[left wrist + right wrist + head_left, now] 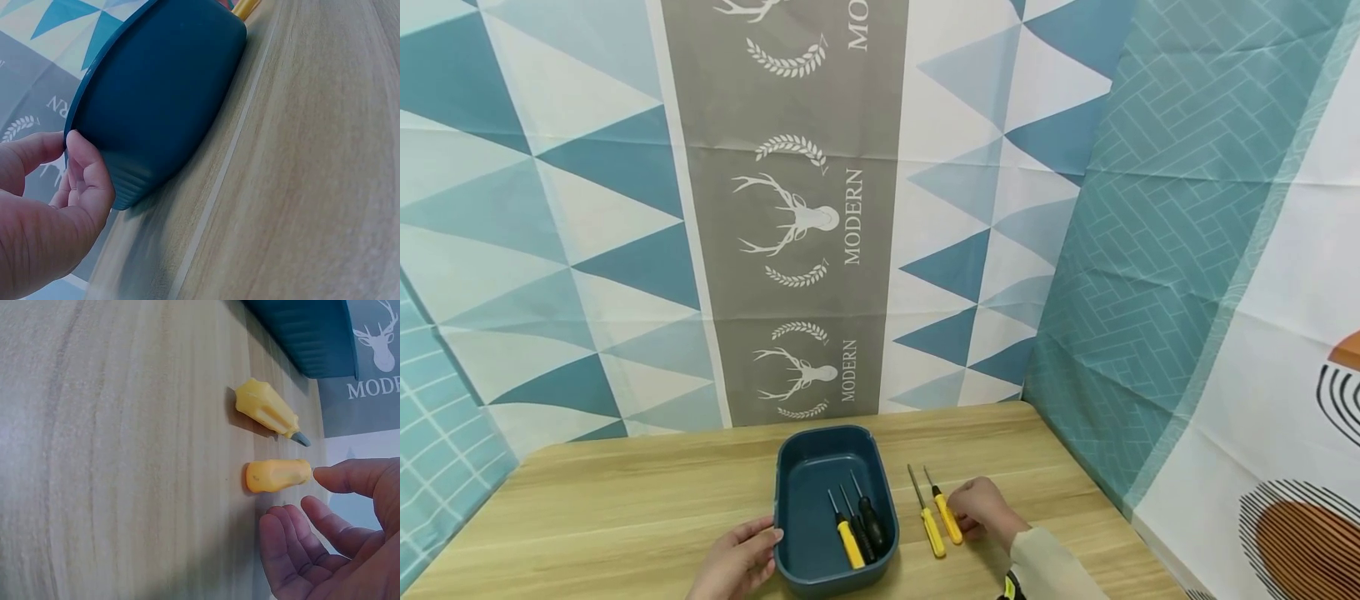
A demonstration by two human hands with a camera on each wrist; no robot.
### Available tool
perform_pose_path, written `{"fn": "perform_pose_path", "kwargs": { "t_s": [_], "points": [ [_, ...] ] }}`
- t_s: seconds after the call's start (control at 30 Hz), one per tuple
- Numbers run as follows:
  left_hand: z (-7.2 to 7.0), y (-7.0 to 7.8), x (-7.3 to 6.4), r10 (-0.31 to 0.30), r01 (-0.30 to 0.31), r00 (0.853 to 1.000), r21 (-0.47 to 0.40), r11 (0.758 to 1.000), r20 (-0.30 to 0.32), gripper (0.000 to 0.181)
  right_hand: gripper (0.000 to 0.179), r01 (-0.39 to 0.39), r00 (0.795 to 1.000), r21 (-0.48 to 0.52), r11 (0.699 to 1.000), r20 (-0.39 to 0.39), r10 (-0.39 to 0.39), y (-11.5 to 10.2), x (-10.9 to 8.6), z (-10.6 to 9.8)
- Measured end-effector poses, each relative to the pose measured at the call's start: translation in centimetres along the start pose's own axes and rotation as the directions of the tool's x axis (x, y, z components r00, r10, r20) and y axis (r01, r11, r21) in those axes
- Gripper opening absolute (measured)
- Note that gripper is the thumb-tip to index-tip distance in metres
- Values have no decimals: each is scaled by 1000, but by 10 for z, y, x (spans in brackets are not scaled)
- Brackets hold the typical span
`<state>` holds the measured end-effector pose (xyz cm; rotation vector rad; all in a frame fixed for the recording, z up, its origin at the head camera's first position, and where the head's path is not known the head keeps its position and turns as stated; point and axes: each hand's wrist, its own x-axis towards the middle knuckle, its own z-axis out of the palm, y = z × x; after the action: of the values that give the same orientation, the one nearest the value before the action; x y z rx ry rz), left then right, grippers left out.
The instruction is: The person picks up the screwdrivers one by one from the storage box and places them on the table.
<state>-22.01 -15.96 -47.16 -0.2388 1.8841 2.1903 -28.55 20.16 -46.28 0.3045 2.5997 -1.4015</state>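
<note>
My left hand (pixel 741 558) pinches the left rim of a dark blue plastic box (pixel 808 492) between thumb and fingers; the left wrist view shows this grip on the box (pixel 156 81) from outside. Inside the box lie three screwdrivers: one yellow-handled screwdriver (pixel 852 547), a slim black one (pixel 862 543) and a thicker black one (pixel 872 527). Right of it, a yellow screwdriver (pixel 933 533) and a yellow-and-black screwdriver (pixel 948 521) lie side by side. My right hand (pixel 981 504) is beside the latter's handle (pixel 278 475), fingers loosely bent, thumb tip close to it; contact is unclear.
The box stands on a wood-grain table (pixel 647 508). A patterned cloth (pixel 797 250) with triangles and deer heads hangs behind the table, and a teal cloth (pixel 1150 275) hangs along the right side. A yellow-and-black band (pixel 1011 587) shows at the right wrist.
</note>
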Motion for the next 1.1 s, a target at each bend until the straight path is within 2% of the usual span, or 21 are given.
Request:
{"fn": "perform_pose_path", "kwargs": {
  "t_s": [0.13,0.47,1.1],
  "points": [
    [0,0,0,2,-2,1000,-6,1000,10,68,26,6,1000,13,1000,-7,-6,-1,-1,-3],
    [1,0,0,5,-5,1000,-5,1000,-9,66,26,26,1000,25,999,-1,-26,-7,-6,-7],
    [0,1,-1,10,-10,1000,-3,1000,2,66,23,3,1000,95,995,5,-3,-9,-6,-9]
  ]
}}
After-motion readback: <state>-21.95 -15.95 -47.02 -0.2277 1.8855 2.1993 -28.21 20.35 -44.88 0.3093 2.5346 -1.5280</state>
